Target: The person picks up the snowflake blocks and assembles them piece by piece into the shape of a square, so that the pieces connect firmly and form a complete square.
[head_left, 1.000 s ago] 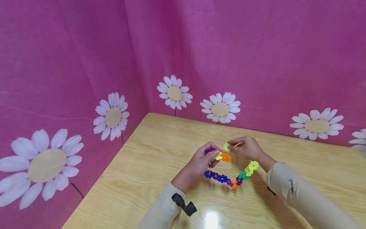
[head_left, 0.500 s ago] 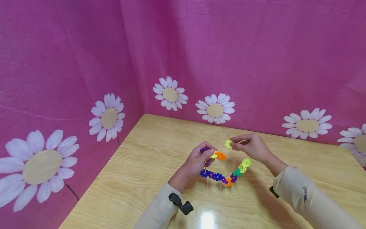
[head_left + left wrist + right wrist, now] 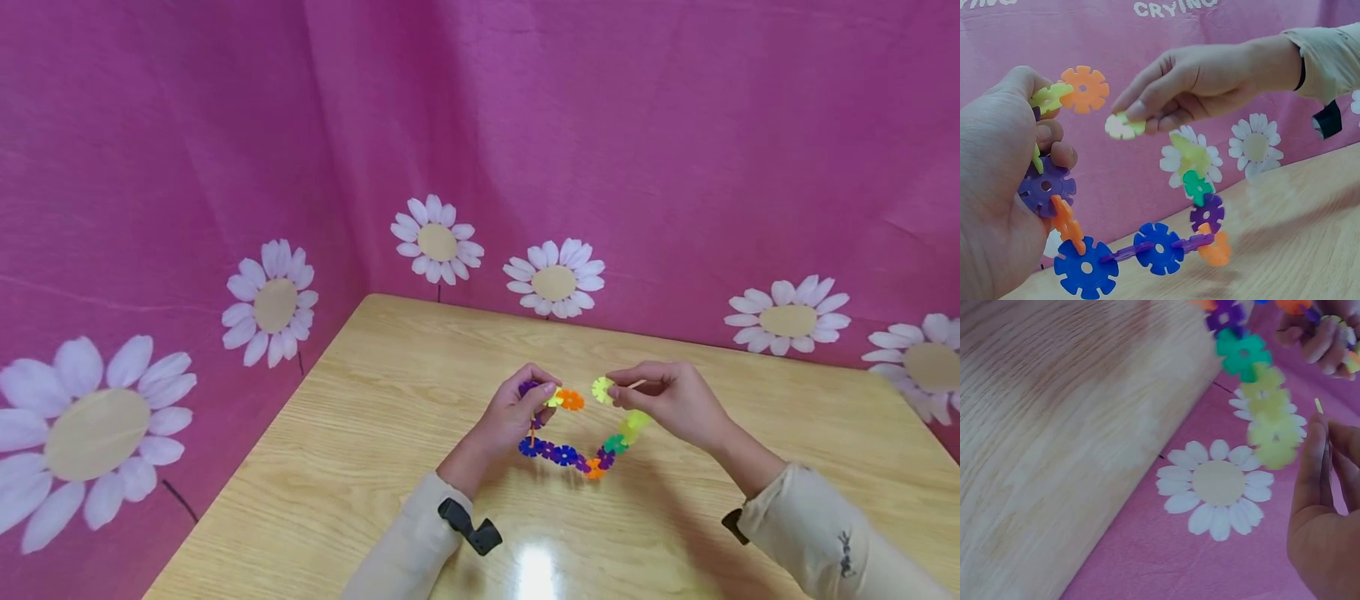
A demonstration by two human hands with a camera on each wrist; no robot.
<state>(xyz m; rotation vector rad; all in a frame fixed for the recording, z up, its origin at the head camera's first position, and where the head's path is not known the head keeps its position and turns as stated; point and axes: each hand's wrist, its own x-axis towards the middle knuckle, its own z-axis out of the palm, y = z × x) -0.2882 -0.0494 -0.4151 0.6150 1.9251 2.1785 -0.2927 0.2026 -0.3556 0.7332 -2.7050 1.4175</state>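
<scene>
My left hand (image 3: 501, 421) grips one end of a chain of interlocking plastic flower discs (image 3: 565, 455), with thumb and fingers pinching near a yellow disc (image 3: 1051, 97). An orange disc (image 3: 1085, 89) sticks out past those fingertips. The chain hangs in a curve through purple, orange and blue discs to a green disc (image 3: 1196, 187), ending in yellow discs (image 3: 1266, 415) blurred in the right wrist view. Between thumb and fingers, my right hand (image 3: 678, 404) pinches a loose yellow disc (image 3: 602, 389), apart from the orange one. Part of the chain is hidden inside the left hand.
Both hands are above a light wooden table (image 3: 360, 433). Behind it and along its left side hangs a pink cloth (image 3: 637, 167) printed with white daisies. Dark straps are on both wrists.
My right hand has drawn to the right with its yellow disc, widening the gap to the orange disc. The left hand keeps its hold on the chain. The head view has shifted slightly.
</scene>
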